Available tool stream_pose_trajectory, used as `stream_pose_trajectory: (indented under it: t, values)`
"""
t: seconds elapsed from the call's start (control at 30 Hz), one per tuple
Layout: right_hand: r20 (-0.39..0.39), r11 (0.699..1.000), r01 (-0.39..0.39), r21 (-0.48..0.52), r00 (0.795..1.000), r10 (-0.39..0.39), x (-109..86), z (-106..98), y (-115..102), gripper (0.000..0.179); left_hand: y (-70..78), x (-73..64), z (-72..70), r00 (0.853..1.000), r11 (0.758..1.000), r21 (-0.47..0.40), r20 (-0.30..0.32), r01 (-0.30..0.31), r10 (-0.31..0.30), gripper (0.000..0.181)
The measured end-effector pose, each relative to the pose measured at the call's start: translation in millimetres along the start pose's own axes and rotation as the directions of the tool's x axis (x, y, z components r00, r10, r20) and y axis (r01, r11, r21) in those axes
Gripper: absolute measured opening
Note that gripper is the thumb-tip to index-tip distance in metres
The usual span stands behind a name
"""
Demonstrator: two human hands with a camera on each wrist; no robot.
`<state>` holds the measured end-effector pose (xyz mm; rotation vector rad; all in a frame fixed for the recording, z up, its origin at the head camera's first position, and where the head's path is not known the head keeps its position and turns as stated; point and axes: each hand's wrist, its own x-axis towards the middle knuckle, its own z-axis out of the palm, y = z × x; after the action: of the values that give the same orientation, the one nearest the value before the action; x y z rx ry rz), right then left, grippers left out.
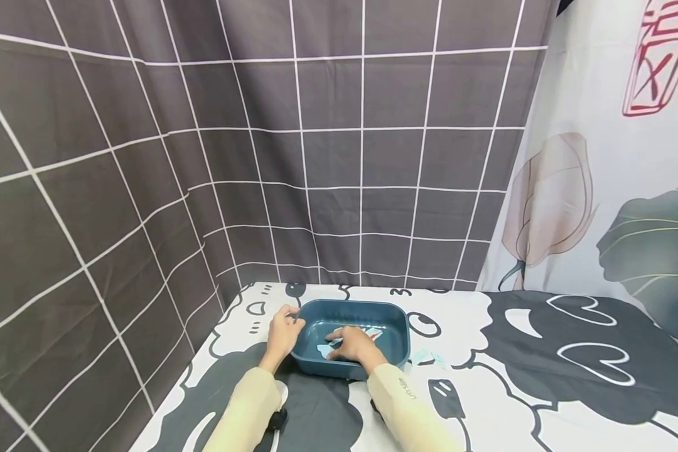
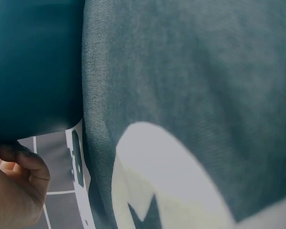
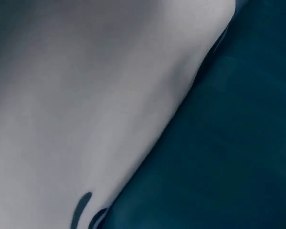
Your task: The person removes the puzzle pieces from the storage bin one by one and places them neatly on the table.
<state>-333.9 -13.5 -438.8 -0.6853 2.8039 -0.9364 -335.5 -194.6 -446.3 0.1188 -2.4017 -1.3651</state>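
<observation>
A dark blue rectangular basin [image 1: 398, 333] stands on the patterned cloth. My left hand [image 1: 284, 333] is at its left side, with bent fingers gripping the rim. In the left wrist view, the left hand [image 2: 19, 191] shows curled fingers against the lower edge of the basin [image 2: 33, 71]. Inside the basin, my right hand [image 1: 353, 344] reaches down over light blue and white flat pieces [image 1: 323, 350], thumb and fingers spread apart. One piece nearby has a red mark. The right wrist view shows the blue basin wall [image 3: 219, 143] beside the white cloth, with no fingers visible.
Pale blue, partly transparent pieces [image 1: 427, 358] lie on the cloth right of the basin. The black-and-white cartoon cloth [image 1: 520, 402] covers the surface. A dark gridded curtain [image 1: 333, 157] hangs behind and left; a white floral curtain [image 1: 587, 157] hangs at the right.
</observation>
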Motion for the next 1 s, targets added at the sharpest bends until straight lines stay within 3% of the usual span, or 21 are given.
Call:
stream_pose_trajectory:
  t: [0.2,0.37,0.67,0.77,0.9,1.0]
  values:
    - [-0.02,1.0,0.007,0.013,1.0,-0.007,-1.5,-2,-3,0.028,2.8,0.9,-1.0,1.0,1.0,0.007,0.001,-0.002,0.002,0.026]
    - [-0.03,0.999,0.01,0.03,1.0,-0.009,-3.1,-1,-1,0.026,3.5,-0.2,0.5,1.0,1.0,0.02,0.011,0.012,-0.012,0.026]
    - [-0.045,0.978,0.051,0.201,0.998,-0.043,-2.6,0,4,0.02,2.5,0.0,0.9,1.0,0.999,0.036,0.008,0.002,-0.003,0.027]
    - [-0.023,0.947,0.052,0.316,0.999,-0.048,-4.2,-2,5,0.018,1.7,0.5,0.9,1.0,0.999,0.041,-0.001,0.001,-0.001,0.027]
    - [-0.004,0.871,0.014,0.492,1.0,-0.014,-7.4,-6,6,0.021,1.6,0.0,-0.6,1.0,0.999,0.045,0.004,0.012,-0.012,0.026]
    - [-0.015,0.829,-0.007,0.559,1.0,0.019,-11.2,-10,8,0.025,1.0,-0.7,-2.9,1.0,0.999,0.048,0.01,0.013,-0.014,0.027]
